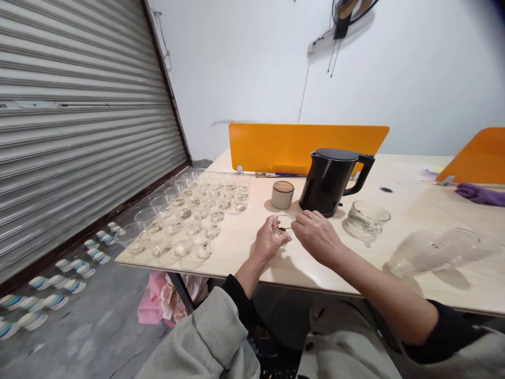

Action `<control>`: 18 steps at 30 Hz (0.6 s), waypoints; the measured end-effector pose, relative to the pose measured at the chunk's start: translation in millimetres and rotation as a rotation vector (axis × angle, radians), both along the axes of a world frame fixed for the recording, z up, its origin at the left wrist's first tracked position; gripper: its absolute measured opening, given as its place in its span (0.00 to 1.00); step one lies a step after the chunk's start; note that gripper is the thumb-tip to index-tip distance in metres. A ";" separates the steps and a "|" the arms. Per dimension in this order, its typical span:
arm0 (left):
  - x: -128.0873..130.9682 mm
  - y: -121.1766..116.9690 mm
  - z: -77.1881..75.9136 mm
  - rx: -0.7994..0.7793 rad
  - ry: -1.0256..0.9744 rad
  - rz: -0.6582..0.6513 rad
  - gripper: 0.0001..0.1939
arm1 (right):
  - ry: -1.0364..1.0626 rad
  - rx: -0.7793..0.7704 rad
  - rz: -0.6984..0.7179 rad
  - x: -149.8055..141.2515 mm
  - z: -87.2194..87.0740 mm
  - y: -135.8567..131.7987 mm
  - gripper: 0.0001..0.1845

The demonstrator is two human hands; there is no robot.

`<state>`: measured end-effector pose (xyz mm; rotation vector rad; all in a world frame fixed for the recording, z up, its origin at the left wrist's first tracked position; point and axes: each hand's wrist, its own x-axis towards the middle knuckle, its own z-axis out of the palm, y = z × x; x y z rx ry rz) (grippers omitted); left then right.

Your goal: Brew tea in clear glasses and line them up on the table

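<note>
From the head view, I have the person's left hand (270, 240) curled around a small clear glass (283, 225) near the front edge of the table (244, 263). Those fingers cover much of its lower side. The right hand (316, 237) comes in beside it, its thumb and forefinger pressed close at the rim with a thin dark sliver (281, 229) showing there. At this distance I can't make out what the sliver is, or tell whether they pinch it.

Rows of clear glasses (185, 217) crowd the table's left end, their contents hard to read. Just beyond the hands stand a lidded ceramic canister (283, 195) and a black electric kettle (325, 181). To the right sit a ribbed glass jug (366, 218) and a large, blurred ribbed glass (437, 252) on its side. A purple cloth (481, 195) is cut off by the frame edge. Banded white cups (59, 287) line the floor beside a roller shutter (79, 116).
</note>
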<state>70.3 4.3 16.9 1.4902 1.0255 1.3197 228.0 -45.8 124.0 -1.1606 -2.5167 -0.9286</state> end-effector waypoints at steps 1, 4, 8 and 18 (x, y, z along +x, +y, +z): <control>0.0 -0.4 0.1 -0.001 0.006 0.010 0.37 | -0.008 -0.010 0.015 0.8 -0.9 -0.6 0.11; 0.0 -2.1 1.4 0.015 0.007 0.001 0.37 | -0.007 -0.001 0.024 4.6 2.0 -2.4 0.12; -0.2 -5.3 4.6 0.017 0.042 0.024 0.35 | 0.009 0.020 0.003 6.0 5.0 -3.2 0.12; 1.1 -6.8 3.3 0.013 0.063 0.076 0.34 | -0.023 0.060 0.007 8.8 17.9 -10.6 0.14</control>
